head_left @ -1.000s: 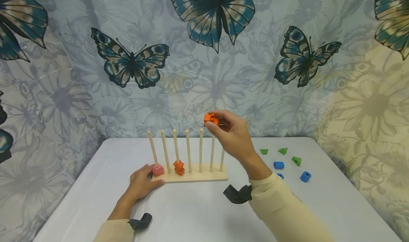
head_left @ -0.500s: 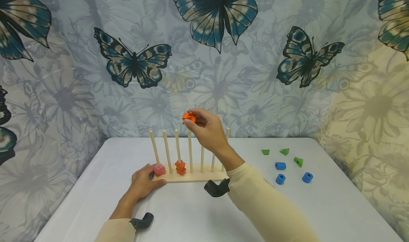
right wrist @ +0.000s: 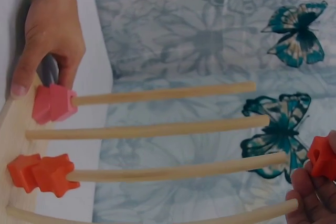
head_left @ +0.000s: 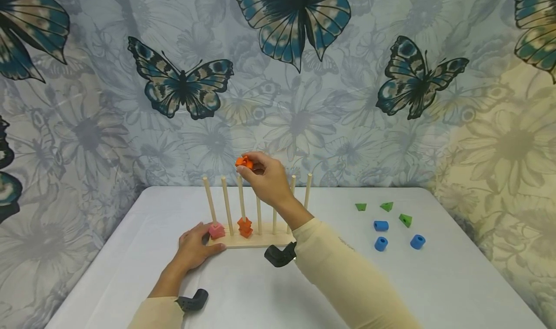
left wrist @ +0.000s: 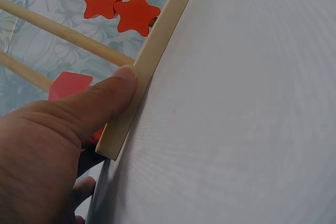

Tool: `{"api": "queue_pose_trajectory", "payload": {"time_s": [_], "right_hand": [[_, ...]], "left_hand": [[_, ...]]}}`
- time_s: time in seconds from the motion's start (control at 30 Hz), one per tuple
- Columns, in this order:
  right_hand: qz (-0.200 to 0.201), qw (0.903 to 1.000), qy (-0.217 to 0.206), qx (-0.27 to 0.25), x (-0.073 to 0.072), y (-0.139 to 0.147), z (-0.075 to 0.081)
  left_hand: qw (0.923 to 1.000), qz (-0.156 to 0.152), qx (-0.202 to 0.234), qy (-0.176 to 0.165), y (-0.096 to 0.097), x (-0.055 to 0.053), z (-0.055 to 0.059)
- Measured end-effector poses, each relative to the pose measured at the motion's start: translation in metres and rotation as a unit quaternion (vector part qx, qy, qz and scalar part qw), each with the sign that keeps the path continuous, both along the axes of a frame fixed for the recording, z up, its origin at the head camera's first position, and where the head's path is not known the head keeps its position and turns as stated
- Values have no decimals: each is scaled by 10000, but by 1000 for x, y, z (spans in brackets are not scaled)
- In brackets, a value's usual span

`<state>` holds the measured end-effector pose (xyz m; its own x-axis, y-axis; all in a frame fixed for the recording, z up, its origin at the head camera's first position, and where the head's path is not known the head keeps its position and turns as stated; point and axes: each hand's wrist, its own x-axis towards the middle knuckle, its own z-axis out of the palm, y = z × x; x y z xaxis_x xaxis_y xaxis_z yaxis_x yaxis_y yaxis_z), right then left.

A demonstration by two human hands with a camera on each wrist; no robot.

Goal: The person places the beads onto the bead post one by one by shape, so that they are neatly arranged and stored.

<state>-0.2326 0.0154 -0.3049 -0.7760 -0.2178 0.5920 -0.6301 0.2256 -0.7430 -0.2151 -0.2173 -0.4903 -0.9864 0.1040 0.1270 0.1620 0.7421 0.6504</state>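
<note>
My right hand (head_left: 270, 182) pinches an orange star bead (head_left: 243, 162) between thumb and fingers, just over the top of the third peg from the left. In the right wrist view the bead (right wrist: 321, 157) shows its hole, close to that peg's tip but apart from it. Low on the same peg sit two orange star beads (left wrist: 137, 13). My left hand (head_left: 193, 248) grips the left end of the wooden peg stand (head_left: 260, 242), thumb on the base's front edge. Beside it, pink beads (right wrist: 54, 103) are stacked at the foot of the leftmost peg.
On the table's right side lie three green triangular beads (head_left: 406, 220) and three blue cylindrical beads (head_left: 418, 241). A butterfly-patterned cloth (head_left: 299, 116) hangs behind the white table (head_left: 243, 290). Several upright pegs (head_left: 227, 206) stand close together on the stand.
My right hand has moved left with the orange star bead, from above the stand's right part to the third peg. The left hand stays on the stand's end.
</note>
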Motion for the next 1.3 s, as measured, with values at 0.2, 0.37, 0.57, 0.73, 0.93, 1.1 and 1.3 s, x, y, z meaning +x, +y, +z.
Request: {"api": "queue_pose_trajectory", "payload": {"time_s": [0.2, 0.37, 0.57, 0.73, 0.93, 1.1, 1.3], "right_hand": [[-89, 9998, -144, 103, -3, -4, -7], [-69, 9996, -210, 174, -5, -5, -11], [-48, 9993, -241, 266, -6, -8, -16], [-37, 9988, -359, 320, -6, -9, -22], [98, 9988, -484, 50, -6, -10, -29], [167, 9976, -652, -153, -5, -11, -35], [122, 9964, -825, -180, -4, -12, -42]], "left_hand": [[10000, -6, -15, 9, 1, 0, 1], [10000, 20, 15, -20, 3, 0, 3], [10000, 39, -33, -30, 3, -2, 1], [10000, 32, -50, -43, 1, -4, -1], [10000, -25, -54, 20, 0, -3, -2], [9999, -17, -113, 37, -1, -3, -3], [9999, 13, -141, -25, -1, -2, -2]]}}
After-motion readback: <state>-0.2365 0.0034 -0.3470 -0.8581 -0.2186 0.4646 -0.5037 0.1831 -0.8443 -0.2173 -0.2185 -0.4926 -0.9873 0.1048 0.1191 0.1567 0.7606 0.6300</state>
